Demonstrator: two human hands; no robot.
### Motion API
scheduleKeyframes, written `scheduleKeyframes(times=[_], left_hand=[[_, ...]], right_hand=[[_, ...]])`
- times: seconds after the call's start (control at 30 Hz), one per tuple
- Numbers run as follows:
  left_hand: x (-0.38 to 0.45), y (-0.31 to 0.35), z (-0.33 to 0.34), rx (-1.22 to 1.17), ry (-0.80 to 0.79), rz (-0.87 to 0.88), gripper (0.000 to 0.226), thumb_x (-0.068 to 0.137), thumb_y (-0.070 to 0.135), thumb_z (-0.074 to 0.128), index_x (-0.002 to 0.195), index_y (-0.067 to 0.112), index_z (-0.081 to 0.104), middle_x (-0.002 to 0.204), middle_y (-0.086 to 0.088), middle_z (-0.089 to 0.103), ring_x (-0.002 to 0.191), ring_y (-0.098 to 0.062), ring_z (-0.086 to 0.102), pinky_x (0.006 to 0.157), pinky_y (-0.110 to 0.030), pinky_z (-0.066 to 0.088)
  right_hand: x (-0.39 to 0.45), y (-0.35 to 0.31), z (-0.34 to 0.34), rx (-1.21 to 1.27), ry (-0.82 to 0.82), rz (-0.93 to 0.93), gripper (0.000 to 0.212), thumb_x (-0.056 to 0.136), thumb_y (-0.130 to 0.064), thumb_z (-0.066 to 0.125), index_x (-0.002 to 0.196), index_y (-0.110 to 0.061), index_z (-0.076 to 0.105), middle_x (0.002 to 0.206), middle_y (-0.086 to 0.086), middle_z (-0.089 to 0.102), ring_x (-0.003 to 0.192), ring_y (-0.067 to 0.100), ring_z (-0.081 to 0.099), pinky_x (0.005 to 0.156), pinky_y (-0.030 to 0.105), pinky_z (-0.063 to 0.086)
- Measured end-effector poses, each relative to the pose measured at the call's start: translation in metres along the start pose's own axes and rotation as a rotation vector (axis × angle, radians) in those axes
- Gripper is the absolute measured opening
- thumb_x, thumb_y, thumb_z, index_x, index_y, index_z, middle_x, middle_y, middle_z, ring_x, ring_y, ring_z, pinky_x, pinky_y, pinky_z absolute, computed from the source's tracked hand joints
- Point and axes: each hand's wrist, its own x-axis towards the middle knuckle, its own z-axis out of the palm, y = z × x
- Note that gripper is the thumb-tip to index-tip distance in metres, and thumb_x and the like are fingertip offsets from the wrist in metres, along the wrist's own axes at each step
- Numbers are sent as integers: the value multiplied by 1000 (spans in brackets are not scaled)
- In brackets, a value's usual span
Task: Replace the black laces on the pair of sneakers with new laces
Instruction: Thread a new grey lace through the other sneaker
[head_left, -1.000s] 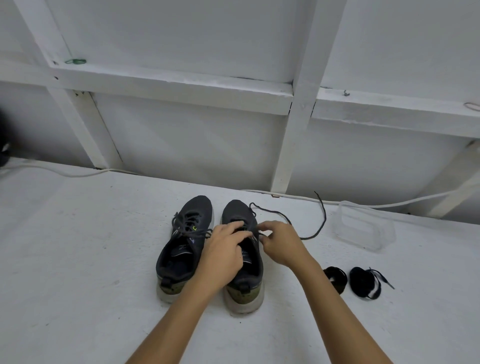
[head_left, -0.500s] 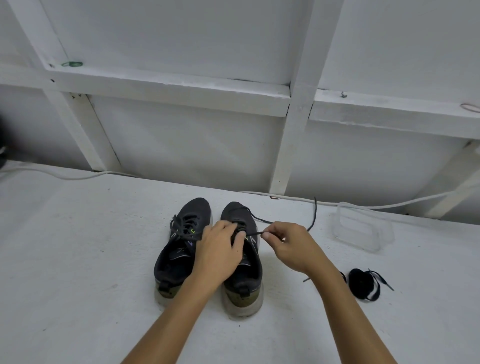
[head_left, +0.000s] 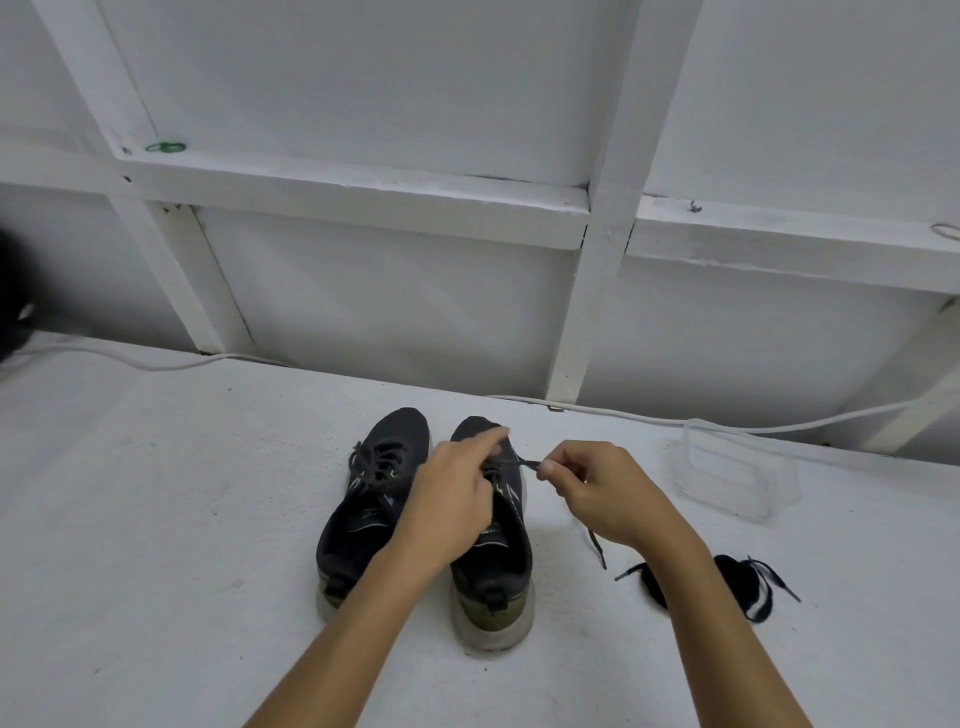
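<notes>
While two sneakers (head_left: 423, 525) stand, two bundles (head_left: 748, 584) lie

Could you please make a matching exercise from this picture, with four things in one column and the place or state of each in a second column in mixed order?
Things:
1. left shoe
2. right hand
3. clear plastic box
4. rolled black laces

Places or states:
A. lying on the surface at the near right
B. pinches the black lace coming from the right shoe
C. fully laced, untouched by either hand
D. stands near the wall, at the far right

Pairs: 1-C, 2-B, 3-D, 4-A
</notes>
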Motion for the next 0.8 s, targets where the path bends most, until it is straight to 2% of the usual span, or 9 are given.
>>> scheduleKeyframes(times=[0.07,0.17,0.23,0.3,0.33,0.43,0.5,0.63,0.8], left_hand=[[2,9,0,4,-25,98,38,98,18,54,134,30,59,112,17,68,108,-11,53,95,-34,45],[5,13,-3,3,110,81,19,100,27,54,103,24,73,83,12,71,82,-12,60,80,-36,50],[8,12,-11,-184,219,-126,23,101,25,51,92,20,71,70,8,67,71,-10,61,71,-22,49],[11,4,-19,-286,310,-334,23,101,21,48,93,16,69,76,9,68,80,-11,64,66,-12,42],[12,-2,-21,-245,325,-329,21,101,21,48,99,16,68,87,8,69,90,-14,64,70,-14,42],[11,-11,-21,7,186,11,37,101,28,49,137,22,56,129,12,59,121,-13,49,97,-29,38],[11,-13,-12,181,94,237,42,99,41,44,139,33,54,134,17,57,126,-14,44,99,-37,37],[10,-6,-5,215,160,235,27,93,46,46,97,38,71,106,22,64,105,-11,50,84,-43,46],[7,-10,-1,149,91,219,34,88,58,47,105,41,70,112,25,61,111,-8,46,90,-36,33]], right_hand=[[1,-5,-1,-6,-7,-17,21,99,-35,60,81,-30,68,74,-1,68,63,10,52,62,26,44],[1,-8,-4,2,4,-10,22,99,-36,60,81,-28,69,74,0,67,59,8,49,58,23,42],[0,-4,-8,11,9,16,23,101,-35,57,82,-28,69,78,2,69,58,9,50,58,23,42],[-3,1,-10,6,11,35,24,102,-33,55,83,-31,69,79,0,69,58,8,51,56,20,42],[-4,2,-10,-1,11,38,24,103,-33,54,83,-32,68,78,-1,69,57,7,50,55,18,41],[-4,-1,-8,-18,-2,23,24,103,-33,54,85,-31,70,77,-4,68,57,4,50,53,14,40],[-2,-7,-6,-21,-13,-4,23,102,-33,55,85,-29,70,77,-2,69,60,6,52,57,18,42],[-1,-15,-5,-2,-26,-28,23,101,-34,57,85,-27,71,79,3,70,62,10,52,59,24,44],[-3,-15,-7,-12,-42,-20,23,101,-34,57,87,-25,71,78,0,69,58,6,50,54,17,41]])
